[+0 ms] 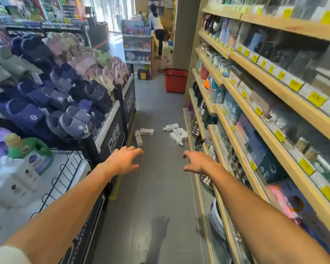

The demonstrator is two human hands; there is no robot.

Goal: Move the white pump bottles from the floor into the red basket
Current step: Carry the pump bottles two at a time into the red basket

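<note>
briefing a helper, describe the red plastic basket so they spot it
Look down the grey floor aisle between the slipper rack and the wooden shelving. Past the white pump bottles lying there, the red plastic basket stands at the shelving's far end. It alone is bright red and open-topped.

Floor (160, 197) seemingly open, rack (111, 130) left, shelves (255, 103) right

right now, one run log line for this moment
stage: pre-grasp | left hand: open, empty | right hand: open, empty | white pump bottles: lying on floor ahead | red basket: standing beyond them
</note>
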